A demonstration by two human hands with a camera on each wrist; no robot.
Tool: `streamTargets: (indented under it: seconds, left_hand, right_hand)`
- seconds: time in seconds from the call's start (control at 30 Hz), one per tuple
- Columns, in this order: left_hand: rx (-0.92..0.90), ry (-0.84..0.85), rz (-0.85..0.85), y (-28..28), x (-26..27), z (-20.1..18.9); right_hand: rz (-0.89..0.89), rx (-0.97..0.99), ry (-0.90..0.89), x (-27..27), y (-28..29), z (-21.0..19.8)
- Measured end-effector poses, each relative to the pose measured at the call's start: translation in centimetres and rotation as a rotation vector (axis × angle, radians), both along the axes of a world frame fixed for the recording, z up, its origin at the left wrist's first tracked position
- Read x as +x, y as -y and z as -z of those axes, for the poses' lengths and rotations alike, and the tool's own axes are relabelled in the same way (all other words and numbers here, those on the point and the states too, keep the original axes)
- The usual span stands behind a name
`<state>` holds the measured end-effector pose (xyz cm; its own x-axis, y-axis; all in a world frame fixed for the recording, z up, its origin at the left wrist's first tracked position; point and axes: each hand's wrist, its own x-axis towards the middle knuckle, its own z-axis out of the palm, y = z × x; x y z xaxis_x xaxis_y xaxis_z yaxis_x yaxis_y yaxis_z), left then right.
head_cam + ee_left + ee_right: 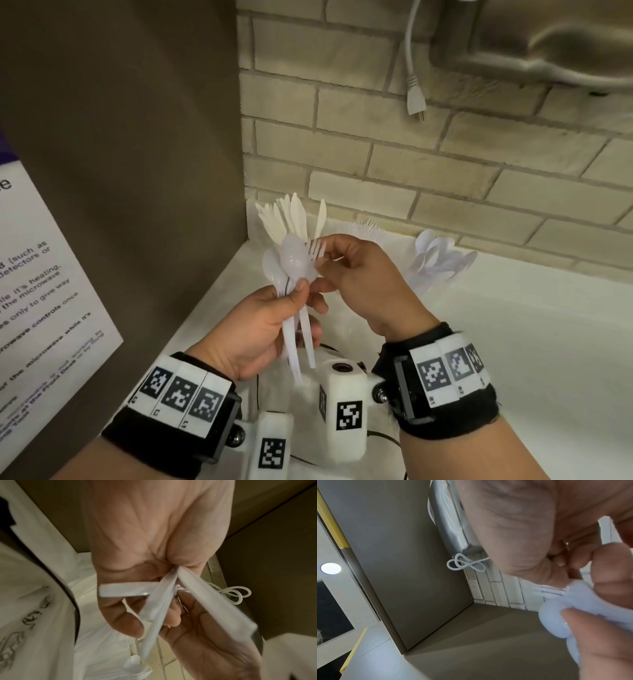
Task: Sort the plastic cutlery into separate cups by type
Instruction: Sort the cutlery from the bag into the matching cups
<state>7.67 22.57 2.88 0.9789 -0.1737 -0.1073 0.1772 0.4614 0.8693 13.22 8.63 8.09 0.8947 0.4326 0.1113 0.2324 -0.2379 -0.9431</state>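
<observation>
Head view: the left hand (pixel 255 329) grips a small bundle of white plastic cutlery (pixel 291 274) by the handles, thumb pressed over the necks, held up above the white bench (pixel 513 325). The bundle shows glossy, faintly translucent spoon bowls stacked together, with the thin flat handles fanning downward below the palm. The right hand (pixel 356 274) has its fingers curled on a white plastic fork (pixel 313 248) at the bundle's right side, its short tines sticking up beside the spoon bowls.

Left wrist view shows the handles (pixel 163 601) as flat, pale strips crossing one another where the fingers clamp them. Right wrist view shows the fork tines (pixel 547 591) just beside the rounded, milky spoon bowl (pixel 556 619), with fingertips pinching both.

Behind the hands, by the cream brick wall (pixel 411 154), three groups stand on the bench: knives (pixel 294 216) fanned in the corner, forks (pixel 370 229) mostly hidden behind the right hand, and spoons (pixel 442 257) to the right. Their cups are hidden or too pale to make out. A white plug (pixel 416 99) hangs down on the wall above.
</observation>
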Motion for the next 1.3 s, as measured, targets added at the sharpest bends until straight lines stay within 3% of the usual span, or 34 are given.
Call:
streamTargets:
  seconds: [0.2, 0.37, 0.57, 0.73, 0.83, 0.93, 1.0, 1.2, 1.3]
  left_hand:
    - [0.057, -0.02, -0.051, 0.2, -0.2, -0.4]
    - [0.4, 0.015, -0.239, 0.3, 0.2, -0.1]
    - [0.666, 0.134, -0.267, 0.5, 0.1, -0.3]
    - [0.577, 0.147, -0.215, 0.7, 0.0, -0.3]
    - [0.562, 0.114, -0.24, 0.7, 0.0, -0.3]
    - [0.655, 0.165, -0.256, 0.8, 0.1, -0.5]
    - [0.699, 0.234, -0.207, 0.9, 0.0, -0.8]
    - [0.438, 0.134, -0.132, 1.1, -0.4, -0.3]
    - [0.465, 0.105, -0.186, 1.0, -0.2, -0.2]
  right_hand:
    - [0.103, 0.097, -0.016, 0.1, -0.6, 0.2]
    - [0.299, 0.295, 0.093, 0.5, -0.7, -0.2]
    - [0.155, 0.012, 0.045, 0.2, -0.8, 0.3]
    - [0.24, 0.022, 0.054, 0.5, -0.8, 0.9]
    - [0.203, 0.072, -0.007, 0.4, -0.7, 0.7]
    - [0.101, 0.111, -0.038, -0.4, -0.8, 0.2]
    - [0.108, 0.053, 0.034, -0.4, -0.9, 0.4]
    - [0.162, -0.016, 0.098, 0.6, -0.5, 0.9]
    - [0.218, -0.008, 0.068, 1.7, -0.1, 0.8]
